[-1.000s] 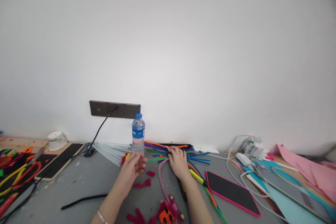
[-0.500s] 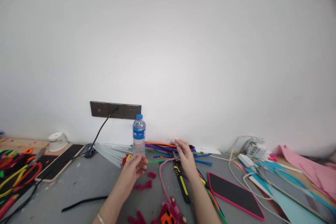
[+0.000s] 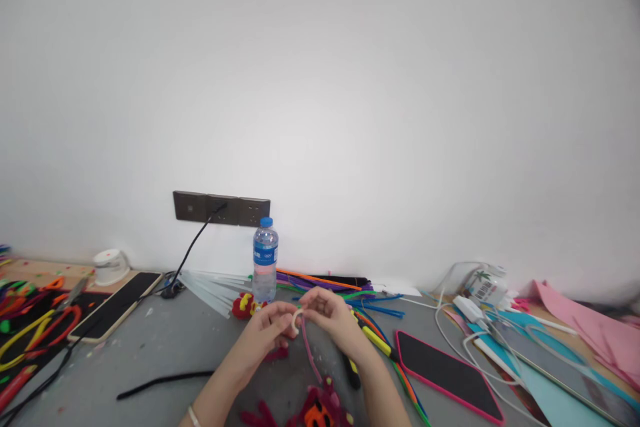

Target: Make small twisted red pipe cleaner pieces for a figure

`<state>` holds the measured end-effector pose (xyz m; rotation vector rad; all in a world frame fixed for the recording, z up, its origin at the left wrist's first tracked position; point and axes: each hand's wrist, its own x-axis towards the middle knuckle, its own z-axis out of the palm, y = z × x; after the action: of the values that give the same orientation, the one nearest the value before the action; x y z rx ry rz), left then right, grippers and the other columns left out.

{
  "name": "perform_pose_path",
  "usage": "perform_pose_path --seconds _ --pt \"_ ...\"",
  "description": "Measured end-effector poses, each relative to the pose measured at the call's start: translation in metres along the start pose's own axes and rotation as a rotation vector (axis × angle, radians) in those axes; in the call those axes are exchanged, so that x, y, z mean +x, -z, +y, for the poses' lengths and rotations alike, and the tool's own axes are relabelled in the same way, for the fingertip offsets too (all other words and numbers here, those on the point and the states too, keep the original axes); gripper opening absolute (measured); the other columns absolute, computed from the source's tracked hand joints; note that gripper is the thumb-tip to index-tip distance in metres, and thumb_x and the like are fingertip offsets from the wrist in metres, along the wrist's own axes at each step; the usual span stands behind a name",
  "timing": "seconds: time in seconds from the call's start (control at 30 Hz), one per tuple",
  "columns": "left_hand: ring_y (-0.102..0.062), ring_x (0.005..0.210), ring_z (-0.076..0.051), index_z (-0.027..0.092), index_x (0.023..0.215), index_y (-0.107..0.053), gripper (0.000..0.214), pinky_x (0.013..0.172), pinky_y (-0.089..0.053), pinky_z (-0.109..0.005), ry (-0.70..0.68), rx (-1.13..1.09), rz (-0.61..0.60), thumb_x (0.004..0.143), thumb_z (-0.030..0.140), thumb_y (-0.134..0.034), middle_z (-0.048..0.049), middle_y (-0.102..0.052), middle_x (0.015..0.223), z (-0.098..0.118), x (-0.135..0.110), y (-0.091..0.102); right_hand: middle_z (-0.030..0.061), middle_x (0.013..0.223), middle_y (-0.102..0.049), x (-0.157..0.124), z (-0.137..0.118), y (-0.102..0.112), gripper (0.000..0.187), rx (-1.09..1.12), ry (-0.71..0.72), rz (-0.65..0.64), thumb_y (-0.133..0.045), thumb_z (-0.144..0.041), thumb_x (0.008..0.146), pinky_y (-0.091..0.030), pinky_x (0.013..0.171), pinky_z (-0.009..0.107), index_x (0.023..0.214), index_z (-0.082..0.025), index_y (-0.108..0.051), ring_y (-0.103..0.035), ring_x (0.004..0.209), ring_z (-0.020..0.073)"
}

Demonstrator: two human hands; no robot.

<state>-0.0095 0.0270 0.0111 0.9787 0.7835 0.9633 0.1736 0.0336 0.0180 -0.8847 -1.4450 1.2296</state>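
Fingers of my left hand (image 3: pixel 270 331) and my right hand (image 3: pixel 327 317) meet at mid-table, both closed on a short cream-white curved strip (image 3: pixel 295 328). Just below them, a pink pipe cleaner (image 3: pixel 311 353) runs down to a magenta and orange fuzzy figure (image 3: pixel 320 410). Under my right wrist, the black and yellow pliers (image 3: pixel 352 373) are mostly covered. A red and yellow fuzzy piece (image 3: pixel 243 305) lies beyond my left hand, beside the water bottle (image 3: pixel 265 260). Magenta scraps (image 3: pixel 277 353) are partly hidden by my left hand.
Pipe cleaners (image 3: pixel 325 281) in several colours lie along the wall. A pink-edged phone (image 3: pixel 449 377) and white cables (image 3: pixel 470 347) are on the right. Another phone (image 3: pixel 117 307), a white tub (image 3: pixel 111 267) and scissors (image 3: pixel 55 327) are on the left. A black pipe cleaner (image 3: pixel 165 383) lies near my left forearm.
My right hand has come back from the pipe cleaner pile by the wall to meet my left hand. The cream-white strip now shows between their fingers.
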Motion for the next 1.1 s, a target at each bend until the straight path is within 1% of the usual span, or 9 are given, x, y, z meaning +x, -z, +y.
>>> perform_pose_path --seconds 0.1,0.23,0.33,0.4,0.47,0.6,0.73,0.97,1.1 --pt "-0.055 0.057 -0.010 0.016 0.082 -0.070 0.035 0.054 -0.040 -0.019 -0.033 0.047 0.011 0.060 0.040 -0.084 -0.0003 -0.067 0.067 -0.002 0.001 0.002 0.0005 0.076 -0.066 0.001 -0.002 -0.012 0.022 -0.079 -0.026 -0.052 -0.073 -0.035 0.074 -0.048 0.068 0.027 0.086 -0.017 -0.065 -0.062 0.071 0.0157" --pt "-0.056 0.057 -0.012 0.016 0.075 -0.069 0.033 0.054 -0.041 -0.020 -0.074 0.037 0.108 0.057 0.038 -0.085 -0.0018 -0.069 0.065 -0.001 0.005 0.006 -0.0021 0.066 -0.061 -0.001 0.000 -0.008 0.018 -0.187 -0.046 0.011 -0.066 -0.035 0.077 -0.047 0.060 0.025 0.082 -0.018 -0.062 -0.058 0.061 0.0143" --pt "-0.059 0.060 -0.014 0.016 0.072 -0.069 0.035 0.056 -0.043 -0.021 -0.098 -0.042 0.170 0.053 0.040 -0.087 -0.0036 -0.071 0.066 0.000 0.009 0.011 -0.0047 0.058 -0.056 -0.005 0.012 -0.001 0.012 -0.291 -0.165 0.022 -0.057 -0.031 0.081 -0.042 0.048 0.022 0.077 -0.020 -0.059 -0.052 0.046 0.0113" --pt "-0.059 0.058 -0.013 0.016 0.073 -0.070 0.036 0.056 -0.044 -0.022 -0.112 -0.081 0.193 0.051 0.039 -0.088 -0.0047 -0.073 0.068 0.001 0.011 0.014 -0.0053 0.058 -0.056 -0.009 0.022 0.000 0.008 -0.362 -0.274 -0.023 -0.053 -0.024 0.081 -0.040 0.043 0.020 0.079 -0.020 -0.059 -0.050 0.040 0.0098" --pt "-0.059 0.057 -0.012 0.015 0.073 -0.070 0.038 0.057 -0.046 -0.022 -0.116 -0.116 0.207 0.049 0.037 -0.089 -0.0063 -0.075 0.072 0.002 0.012 0.015 -0.0056 0.059 -0.057 -0.011 0.030 -0.001 0.010 -0.491 -0.328 -0.068 -0.052 -0.016 0.078 -0.038 0.041 0.019 0.081 -0.020 -0.061 -0.049 0.038 0.0088" --pt "-0.059 0.057 -0.010 0.014 0.077 -0.071 0.040 0.060 -0.048 -0.022 -0.110 -0.159 0.217 0.048 0.036 -0.090 -0.0067 -0.076 0.075 0.002 0.012 0.015 -0.0053 0.058 -0.056 -0.011 0.034 -0.007 0.018 -0.678 -0.343 -0.057 -0.057 -0.004 0.066 -0.034 0.041 0.018 0.075 -0.018 -0.064 -0.049 0.042 0.0092" --pt "-0.060 0.058 -0.011 0.014 0.078 -0.071 0.041 0.059 -0.048 -0.022 -0.115 -0.161 0.224 0.049 0.036 -0.090 -0.0071 -0.076 0.076 0.001 0.012 0.016 -0.0038 0.060 -0.056 -0.010 0.028 -0.012 0.023 -0.787 -0.308 -0.014 -0.057 0.002 0.060 -0.034 0.050 0.019 0.071 -0.017 -0.063 -0.053 0.055 0.0121" --pt "-0.061 0.059 -0.012 0.015 0.079 -0.070 0.042 0.061 -0.048 -0.024 -0.094 -0.153 0.247 0.049 0.038 -0.089 -0.0067 -0.075 0.076 0.001 0.011 0.016 0.0057 0.081 -0.063 -0.006 0.027 -0.028 0.030 -0.993 -0.284 0.066 -0.049 0.007 0.062 -0.035 0.062 0.023 0.075 -0.016 -0.063 -0.059 0.077 0.0188" --pt "-0.062 0.060 -0.013 0.016 0.079 -0.070 0.041 0.060 -0.046 -0.023 -0.087 -0.151 0.264 0.051 0.040 -0.088 -0.0047 -0.074 0.074 0.000 0.012 0.017 0.0075 0.081 -0.063 -0.004 0.027 -0.036 0.033 -1.056 -0.308 0.104 -0.047 0.008 0.063 -0.035 0.061 0.024 0.078 -0.016 -0.063 -0.060 0.077 0.0199"
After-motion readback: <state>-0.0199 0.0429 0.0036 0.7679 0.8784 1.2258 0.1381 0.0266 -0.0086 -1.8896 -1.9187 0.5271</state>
